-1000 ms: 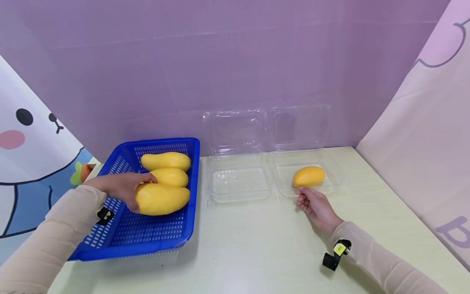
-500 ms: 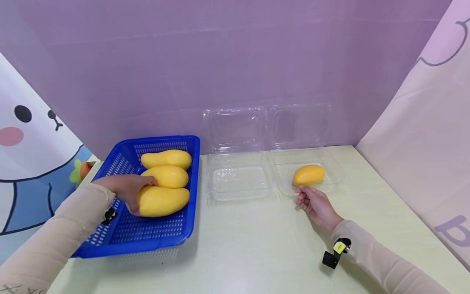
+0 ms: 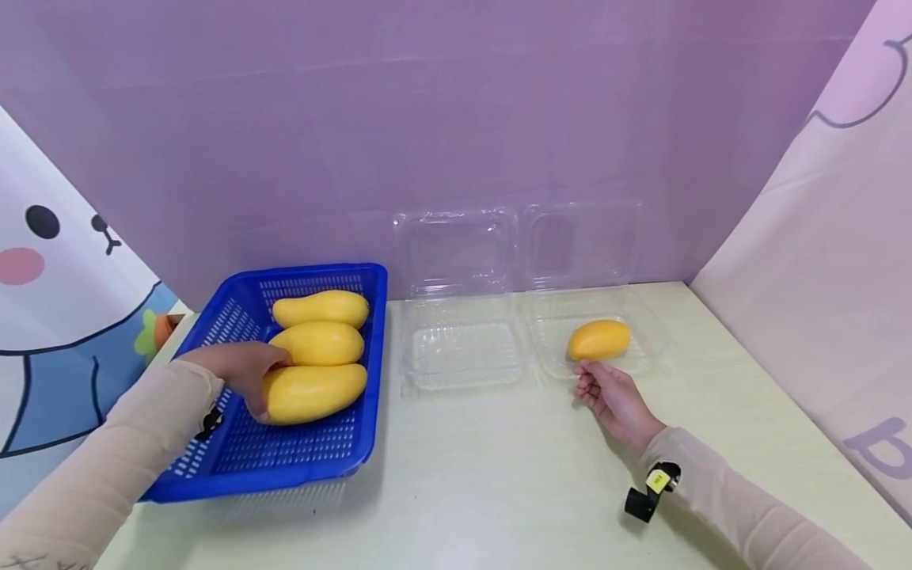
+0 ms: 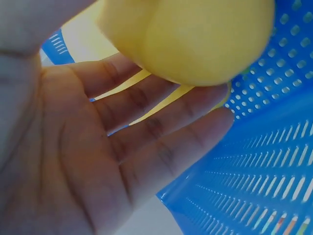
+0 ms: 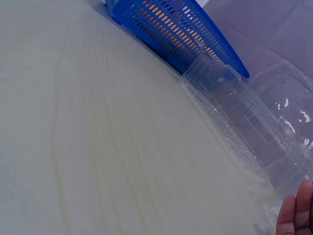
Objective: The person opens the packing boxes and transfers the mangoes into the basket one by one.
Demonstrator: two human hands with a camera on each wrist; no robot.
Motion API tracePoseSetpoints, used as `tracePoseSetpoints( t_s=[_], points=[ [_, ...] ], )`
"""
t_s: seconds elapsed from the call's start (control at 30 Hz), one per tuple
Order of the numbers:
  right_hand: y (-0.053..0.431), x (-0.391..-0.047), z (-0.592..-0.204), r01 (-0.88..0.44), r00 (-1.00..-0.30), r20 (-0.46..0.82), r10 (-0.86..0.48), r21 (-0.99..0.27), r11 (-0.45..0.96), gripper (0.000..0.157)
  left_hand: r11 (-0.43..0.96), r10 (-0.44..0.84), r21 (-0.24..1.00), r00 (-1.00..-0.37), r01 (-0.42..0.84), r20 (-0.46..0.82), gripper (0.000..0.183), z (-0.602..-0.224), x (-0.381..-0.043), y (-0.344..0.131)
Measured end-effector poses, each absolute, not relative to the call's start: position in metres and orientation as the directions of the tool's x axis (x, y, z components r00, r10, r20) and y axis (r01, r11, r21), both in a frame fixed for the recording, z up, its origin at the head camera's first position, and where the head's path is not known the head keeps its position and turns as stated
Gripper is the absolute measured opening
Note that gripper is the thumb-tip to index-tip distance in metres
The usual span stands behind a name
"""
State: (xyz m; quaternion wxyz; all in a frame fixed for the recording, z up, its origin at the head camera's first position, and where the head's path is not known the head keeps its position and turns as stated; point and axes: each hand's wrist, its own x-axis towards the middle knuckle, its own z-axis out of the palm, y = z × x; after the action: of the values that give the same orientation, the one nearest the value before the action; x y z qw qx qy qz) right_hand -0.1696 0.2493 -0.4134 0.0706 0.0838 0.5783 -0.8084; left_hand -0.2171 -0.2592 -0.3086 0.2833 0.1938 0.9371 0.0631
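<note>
In the head view, three yellow mangoes lie one behind another in a blue basket (image 3: 267,480). My left hand (image 3: 238,368) grips the left end of the nearest mango (image 3: 317,393); in the left wrist view its fingers (image 4: 181,142) reach round that mango (image 4: 210,39). Behind it lie the middle mango (image 3: 321,343) and the far mango (image 3: 324,308). My right hand (image 3: 616,402), fingers curled, pinches the front rim of the right clear plastic clamshell container (image 3: 644,317). A smaller orange-yellow mango (image 3: 599,340) lies inside that container. In the right wrist view only a few fingertips (image 5: 286,218) show.
Left of it stands another clear clamshell container (image 3: 463,356), its lid (image 3: 456,253) raised against the purple backdrop (image 3: 456,119). Both stand at the back of the pale table (image 3: 463,483). Printed cloth panels border the left and right sides.
My left hand has shifted slightly, and the nearest mango has moved a little toward me, apart from the middle one. The right hand has stayed where it was.
</note>
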Motion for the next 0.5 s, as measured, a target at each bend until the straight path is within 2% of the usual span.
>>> tracePoseSetpoints(
  t_s=[0.5],
  points=[
    [0.2491,-0.1696,-0.4132,0.215,-0.975,-0.22,-0.021,-0.92,-0.328,0.037,0.919,0.392,0.244,-0.774,0.309,-0.498,0.079,-0.3069,-0.215,-0.2613]
  ],
)
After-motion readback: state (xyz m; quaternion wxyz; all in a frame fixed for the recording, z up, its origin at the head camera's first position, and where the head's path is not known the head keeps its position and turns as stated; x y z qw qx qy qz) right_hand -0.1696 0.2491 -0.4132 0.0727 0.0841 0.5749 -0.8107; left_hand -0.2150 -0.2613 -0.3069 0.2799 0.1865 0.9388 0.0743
